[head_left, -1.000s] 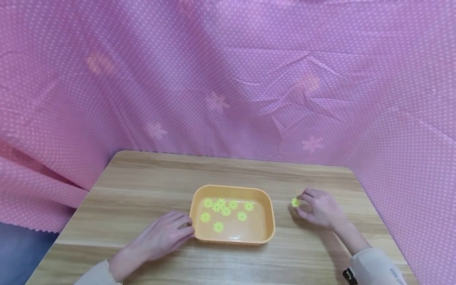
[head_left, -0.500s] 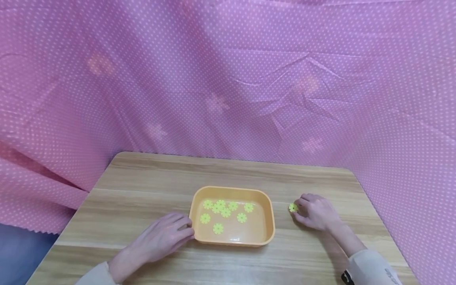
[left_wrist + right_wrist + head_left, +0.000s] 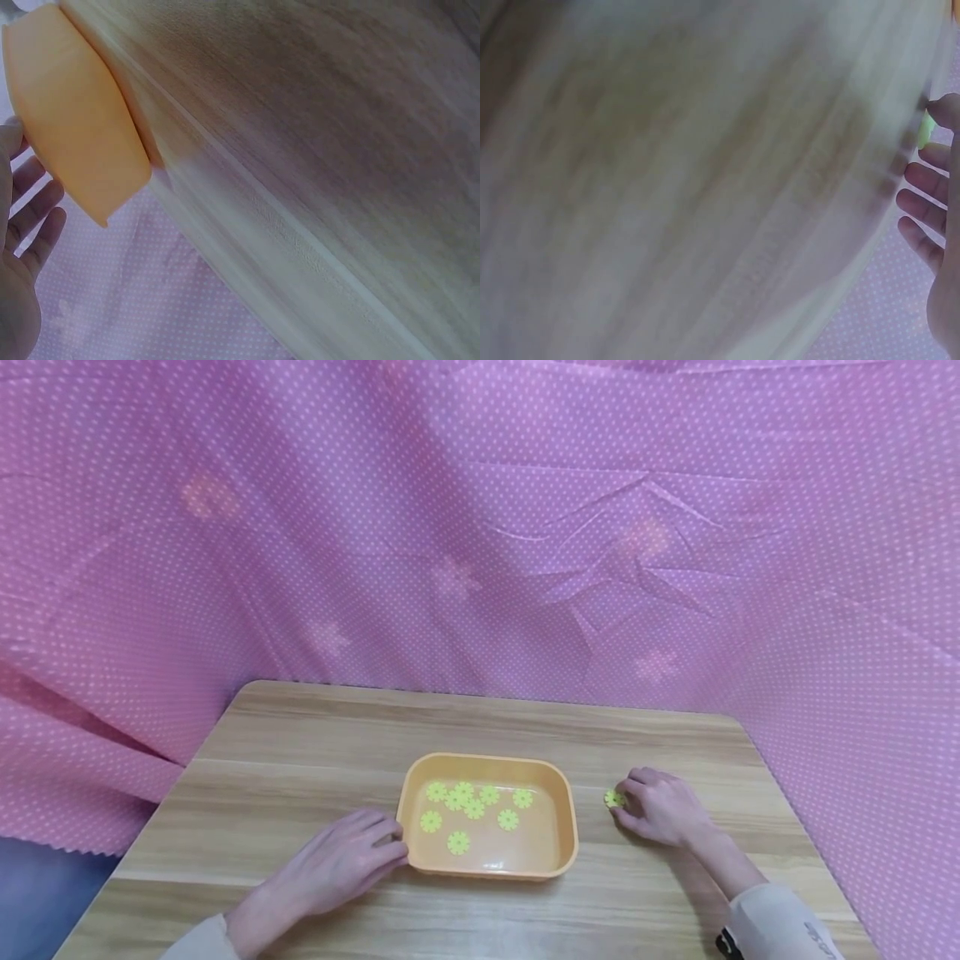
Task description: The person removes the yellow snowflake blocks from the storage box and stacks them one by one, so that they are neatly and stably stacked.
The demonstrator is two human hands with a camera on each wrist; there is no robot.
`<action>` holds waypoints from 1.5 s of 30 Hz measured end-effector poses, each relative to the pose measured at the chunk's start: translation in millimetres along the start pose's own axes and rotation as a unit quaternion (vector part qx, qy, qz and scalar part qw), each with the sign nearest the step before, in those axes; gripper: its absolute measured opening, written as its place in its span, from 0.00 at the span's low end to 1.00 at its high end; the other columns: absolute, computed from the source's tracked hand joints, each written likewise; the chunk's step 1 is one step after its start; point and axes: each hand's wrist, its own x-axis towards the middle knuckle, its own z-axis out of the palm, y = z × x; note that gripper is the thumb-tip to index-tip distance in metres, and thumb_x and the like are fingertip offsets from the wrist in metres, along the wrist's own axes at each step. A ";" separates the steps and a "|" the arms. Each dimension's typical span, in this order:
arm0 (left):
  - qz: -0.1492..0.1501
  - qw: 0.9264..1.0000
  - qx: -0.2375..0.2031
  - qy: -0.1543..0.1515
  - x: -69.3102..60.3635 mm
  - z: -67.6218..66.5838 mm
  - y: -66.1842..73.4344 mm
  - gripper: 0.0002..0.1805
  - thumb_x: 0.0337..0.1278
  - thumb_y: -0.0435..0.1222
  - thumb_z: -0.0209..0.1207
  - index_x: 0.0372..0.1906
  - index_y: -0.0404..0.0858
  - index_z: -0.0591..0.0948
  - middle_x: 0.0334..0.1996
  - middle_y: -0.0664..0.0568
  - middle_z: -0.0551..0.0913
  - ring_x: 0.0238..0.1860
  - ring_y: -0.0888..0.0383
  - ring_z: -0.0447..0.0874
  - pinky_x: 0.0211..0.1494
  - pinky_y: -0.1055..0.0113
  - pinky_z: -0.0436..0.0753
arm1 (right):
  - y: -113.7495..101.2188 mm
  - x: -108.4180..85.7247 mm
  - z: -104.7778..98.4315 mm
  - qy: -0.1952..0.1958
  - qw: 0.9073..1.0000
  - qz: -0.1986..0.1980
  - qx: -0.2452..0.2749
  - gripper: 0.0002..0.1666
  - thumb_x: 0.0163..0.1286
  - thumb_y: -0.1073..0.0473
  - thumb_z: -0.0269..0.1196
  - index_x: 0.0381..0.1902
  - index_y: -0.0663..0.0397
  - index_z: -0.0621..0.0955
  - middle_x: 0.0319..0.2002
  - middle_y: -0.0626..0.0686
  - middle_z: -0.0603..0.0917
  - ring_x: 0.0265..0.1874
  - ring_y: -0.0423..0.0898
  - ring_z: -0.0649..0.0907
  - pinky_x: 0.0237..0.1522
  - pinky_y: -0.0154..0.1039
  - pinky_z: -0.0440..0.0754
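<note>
An orange plastic tray (image 3: pixel 489 868) with rounded corners sits mid-table, holding several flat yellow flower-shaped pieces (image 3: pixel 458 842), some overlapping. At its left side, my left hand (image 3: pixel 345 860) rests with thumb and fingertips against the outer wall. The left wrist view shows these fingers (image 3: pixel 41 232) loosely extended beside the tray's wall (image 3: pixel 82 112). To the right of the tray, my right hand (image 3: pixel 663 810) pinches one yellow flower piece (image 3: pixel 613 798) between thumb and index finger, low over the table. In the right wrist view, a sliver of that flower piece (image 3: pixel 925 130) shows; its other part is hidden.
The wooden table (image 3: pixel 337 727) has rounded far corners. A pink dotted curtain (image 3: pixel 480 568) hangs close behind it and along both sides. My right wrist carries a black strap (image 3: pixel 727 943) near the sleeve.
My right hand has shifted slightly left and nearer to me, and the pinched flower piece has moved with it. My left hand and the tray have stayed in place.
</note>
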 end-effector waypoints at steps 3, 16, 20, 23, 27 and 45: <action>-0.001 1.000 0.002 0.000 -0.4 -0.4 -0.1 0.05 0.68 0.44 0.63 0.38 0.50 0.86 0.39 0.60 0.84 0.43 0.60 0.83 0.51 0.61 0.86 | -0.8 0.4 -0.3 -0.004 1.000 0.003 0.002 0.15 0.54 0.43 0.76 0.35 0.41 0.87 0.31 0.40 0.80 0.29 0.36 0.77 0.30 0.37 0.82; 0.005 1.000 0.004 0.005 -2.5 0.9 -1.1 0.08 0.74 0.45 0.59 0.38 0.49 0.85 0.39 0.60 0.84 0.42 0.60 0.83 0.53 0.61 0.86 | -3.5 0.6 -0.3 -0.010 1.000 0.001 0.002 0.16 0.55 0.44 0.76 0.38 0.43 0.88 0.32 0.41 0.81 0.29 0.38 0.79 0.30 0.37 0.83; 0.008 1.000 0.003 0.004 -1.6 0.7 -2.3 0.06 0.71 0.44 0.61 0.38 0.49 0.85 0.39 0.60 0.84 0.43 0.60 0.83 0.53 0.61 0.86 | -3.3 3.6 -5.3 -0.001 1.000 -0.003 0.002 0.19 0.57 0.43 0.76 0.43 0.46 0.89 0.36 0.45 0.85 0.32 0.42 0.84 0.34 0.41 0.87; 0.009 1.000 0.004 0.004 -1.1 0.6 -3.2 0.06 0.69 0.44 0.63 0.38 0.49 0.86 0.39 0.59 0.85 0.43 0.60 0.83 0.53 0.61 0.87 | -3.1 7.9 -9.9 0.019 1.000 -0.014 0.005 0.21 0.58 0.45 0.76 0.45 0.49 0.89 0.38 0.48 0.87 0.34 0.45 0.87 0.36 0.43 0.89; 0.008 1.000 0.006 0.004 -0.4 0.7 -4.0 0.04 0.65 0.44 0.65 0.38 0.49 0.86 0.39 0.59 0.85 0.43 0.60 0.84 0.53 0.61 0.87 | -4.3 13.6 -16.7 0.046 0.999 -0.025 0.010 0.21 0.56 0.46 0.76 0.45 0.50 0.90 0.39 0.50 0.88 0.34 0.47 0.88 0.37 0.45 0.90; 0.015 1.000 -0.003 0.007 -1.4 2.8 -5.1 0.05 0.70 0.44 0.63 0.38 0.49 0.86 0.39 0.61 0.84 0.43 0.61 0.83 0.53 0.62 0.86 | -29.3 36.9 -45.1 0.081 0.995 -0.028 0.044 0.23 0.55 0.47 0.77 0.48 0.46 0.89 0.40 0.46 0.89 0.38 0.46 0.90 0.37 0.45 0.90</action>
